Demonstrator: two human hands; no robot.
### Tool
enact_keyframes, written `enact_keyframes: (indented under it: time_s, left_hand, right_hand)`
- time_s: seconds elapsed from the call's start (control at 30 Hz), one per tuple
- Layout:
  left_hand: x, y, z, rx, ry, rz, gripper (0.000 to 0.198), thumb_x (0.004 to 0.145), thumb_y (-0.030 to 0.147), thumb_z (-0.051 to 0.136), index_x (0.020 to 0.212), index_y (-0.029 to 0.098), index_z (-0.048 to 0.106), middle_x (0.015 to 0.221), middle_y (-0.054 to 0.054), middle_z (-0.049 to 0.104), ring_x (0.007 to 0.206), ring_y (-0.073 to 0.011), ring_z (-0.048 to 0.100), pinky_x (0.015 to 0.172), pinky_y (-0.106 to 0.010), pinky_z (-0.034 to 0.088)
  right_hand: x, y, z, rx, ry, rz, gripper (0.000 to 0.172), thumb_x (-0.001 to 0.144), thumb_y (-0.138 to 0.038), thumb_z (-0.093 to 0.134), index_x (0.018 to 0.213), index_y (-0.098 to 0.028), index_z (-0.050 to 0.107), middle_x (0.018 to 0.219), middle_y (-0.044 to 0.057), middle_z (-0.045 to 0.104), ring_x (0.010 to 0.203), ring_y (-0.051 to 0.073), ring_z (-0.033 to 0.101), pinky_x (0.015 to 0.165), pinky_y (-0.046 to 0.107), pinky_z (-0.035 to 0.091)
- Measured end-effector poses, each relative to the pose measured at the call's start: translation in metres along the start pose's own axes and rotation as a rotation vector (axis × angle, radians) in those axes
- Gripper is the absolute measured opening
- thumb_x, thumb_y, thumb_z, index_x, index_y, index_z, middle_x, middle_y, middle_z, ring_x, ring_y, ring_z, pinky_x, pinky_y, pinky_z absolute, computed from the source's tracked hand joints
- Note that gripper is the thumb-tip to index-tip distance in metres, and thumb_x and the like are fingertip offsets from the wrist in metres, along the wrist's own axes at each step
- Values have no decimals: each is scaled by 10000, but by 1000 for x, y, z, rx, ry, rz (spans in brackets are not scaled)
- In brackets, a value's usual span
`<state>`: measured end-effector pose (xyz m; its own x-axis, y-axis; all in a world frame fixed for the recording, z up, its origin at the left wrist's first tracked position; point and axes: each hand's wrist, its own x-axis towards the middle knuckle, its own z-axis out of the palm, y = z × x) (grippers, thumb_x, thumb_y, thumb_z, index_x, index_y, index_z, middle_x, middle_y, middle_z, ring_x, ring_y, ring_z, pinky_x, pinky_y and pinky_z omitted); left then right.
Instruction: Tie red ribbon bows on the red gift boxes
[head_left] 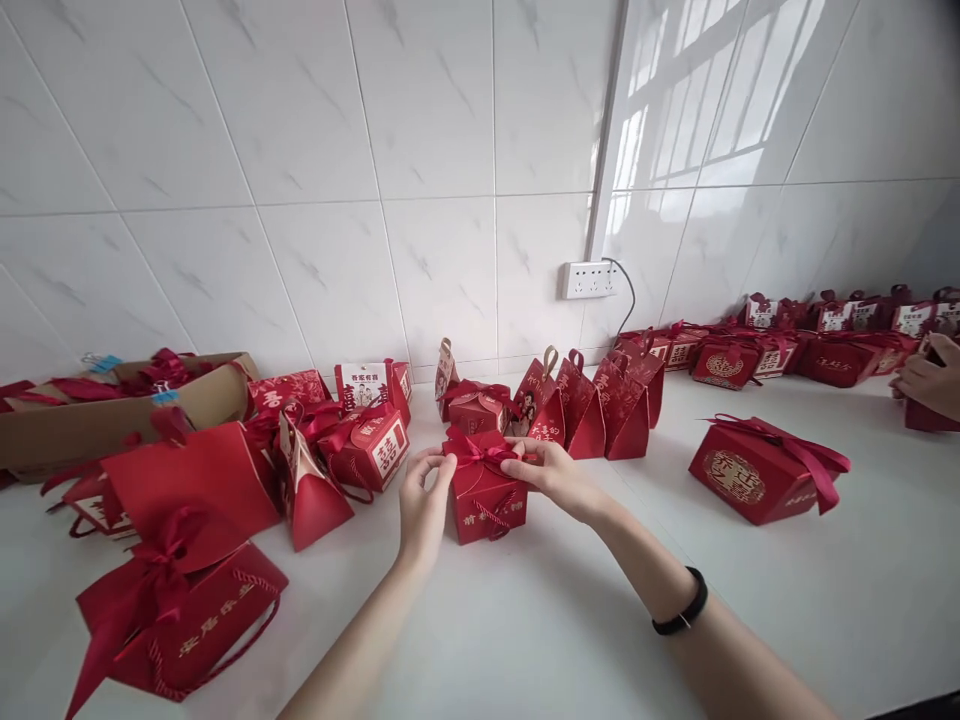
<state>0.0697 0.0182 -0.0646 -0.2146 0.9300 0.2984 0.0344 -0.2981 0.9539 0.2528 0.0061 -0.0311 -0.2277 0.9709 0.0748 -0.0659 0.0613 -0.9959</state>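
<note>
A red gift box (469,515) with gold lettering and a twisted cord handle stands upright on the table in front of me. Across its top lies a red ribbon bow (480,453). My left hand (422,503) is at the box's left side, thumb and fingertips closed on the left end of the bow. From the right, my right hand (553,478) pinches the bow's other end between thumb and fingers. A black band (681,603) circles my right wrist. Just behind, another ribboned red box (480,408) is partly hidden by the one I hold.
Several pointed red boxes (581,410) line the tiled wall. Ribboned boxes (375,447) and a cardboard carton (67,435) crowd the left; a large box (202,620) sits nearest. One box (765,470) lies right. Another person's hand (928,380) shows at the right edge.
</note>
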Motion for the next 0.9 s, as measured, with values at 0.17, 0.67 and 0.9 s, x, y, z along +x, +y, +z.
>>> enact_keyframes:
  time_s: [0.17, 0.67, 0.9]
  left_hand:
    - [9, 4, -8, -27, -137, -34, 265, 638, 430, 696, 653, 169, 654, 1084, -80, 599, 1044, -234, 551, 905, -312, 422]
    - [1, 8, 0, -26, -129, -59, 147, 689, 310, 604, 599, 194, 600, 1207, -65, 583, 1180, -252, 488, 1012, -360, 335]
    - [-3, 16, -1, -91, -226, -86, 158, 702, 305, 594, 600, 188, 559, 1236, -76, 586, 1203, -258, 487, 999, -348, 344]
  right_hand:
    - [-1, -1, -5, 65, 87, 10, 403, 637, -465, 738, 634, -162, 472, 1416, 111, 383, 1045, 263, 587, 827, 382, 500]
    - [-7, 1, 4, 18, 302, 96, 263, 667, -406, 703, 768, -188, 597, 1003, 61, 641, 861, 211, 617, 774, 352, 502]
    - [-9, -1, 7, 133, 264, 92, 413, 784, -453, 613, 1151, -268, 578, 1169, 35, 629, 1043, 219, 598, 805, 310, 512]
